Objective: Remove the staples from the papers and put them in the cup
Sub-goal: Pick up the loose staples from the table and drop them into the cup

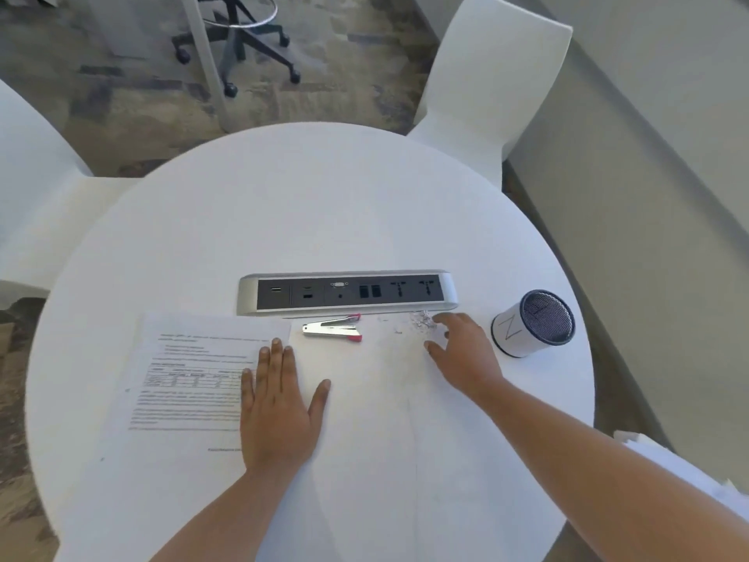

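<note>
Printed papers (190, 371) lie flat on the left of the round white table (308, 204). My left hand (279, 403) rests flat on their right edge, fingers spread. A small pile of loose staples (423, 319) sits just below the power strip, with a few more scattered to its left. My right hand (462, 350) hovers open beside that pile, fingertips almost touching it. The white cup (531, 324) with a dark mesh inside stands tilted toward me at the right. A silver and red staple remover (334, 328) lies between my hands.
A silver power strip (348, 293) with sockets crosses the table's middle. White chairs stand at the far right (494, 75) and left (36, 164). A rolling stool base (239, 38) is on the carpet beyond. White paper (689, 468) shows at the lower right.
</note>
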Demonstrator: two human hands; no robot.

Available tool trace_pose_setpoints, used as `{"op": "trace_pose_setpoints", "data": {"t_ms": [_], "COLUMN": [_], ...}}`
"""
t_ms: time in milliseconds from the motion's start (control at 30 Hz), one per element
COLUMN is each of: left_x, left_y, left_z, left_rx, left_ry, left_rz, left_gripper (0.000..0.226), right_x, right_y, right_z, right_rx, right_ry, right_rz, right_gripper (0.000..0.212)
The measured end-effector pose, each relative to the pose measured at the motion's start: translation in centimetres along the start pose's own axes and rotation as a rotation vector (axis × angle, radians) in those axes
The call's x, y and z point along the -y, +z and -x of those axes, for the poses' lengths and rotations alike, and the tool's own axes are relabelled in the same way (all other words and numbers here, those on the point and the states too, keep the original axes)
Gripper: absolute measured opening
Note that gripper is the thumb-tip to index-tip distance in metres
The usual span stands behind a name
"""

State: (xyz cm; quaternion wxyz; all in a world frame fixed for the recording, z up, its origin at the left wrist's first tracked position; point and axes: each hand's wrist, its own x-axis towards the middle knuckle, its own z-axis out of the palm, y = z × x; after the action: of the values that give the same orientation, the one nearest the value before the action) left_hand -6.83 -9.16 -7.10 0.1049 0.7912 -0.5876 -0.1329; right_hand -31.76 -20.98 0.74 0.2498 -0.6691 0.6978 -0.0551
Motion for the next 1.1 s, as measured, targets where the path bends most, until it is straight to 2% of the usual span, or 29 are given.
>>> {"op": "trace_pose_setpoints", "data": {"t_ms": [167,300,533,733,867,1100], "left_x": [-0.1,-0.2,-0.3,-0.3,-0.4,-0.2], "left_y": [0.3,0.3,0.2,0.2,0.2,0.3], "left_z": [0.0,-0.2,-0.2,-0.2,-0.1,-0.1], "left_rx": [-0.021,-0.015,-0.012,-0.002,-0.012,-0.017], "left_ry": [-0.010,-0.023,-0.038,-0.042,-0.040,-0.038], "left_rz": [-0.024,-0.040,-0.037,-0.055,-0.044,-0.051], "left_gripper": [0.083,0.084,0.083,0.084,0.085,0.085], "right_x": [0.7,1.6,2.7,3.2,2.9,2.5], "right_y": [0.7,1.6,2.7,2.8,2.5,-0.7], "right_z": [-2.9,-3.5,-3.7,-3.7,-3.9,-3.8], "right_rx": [-0.017,0.022,0.007,0.022,0.025,0.004], "right_ry": [-0.017,-0.137,-0.283,-0.352,-0.304,-0.005], "right_rz": [0.025,0.122,0.203,0.302,0.249,-0.208], "right_gripper": [0.046,0.051,0.014,0.022,0.021,0.017]}}
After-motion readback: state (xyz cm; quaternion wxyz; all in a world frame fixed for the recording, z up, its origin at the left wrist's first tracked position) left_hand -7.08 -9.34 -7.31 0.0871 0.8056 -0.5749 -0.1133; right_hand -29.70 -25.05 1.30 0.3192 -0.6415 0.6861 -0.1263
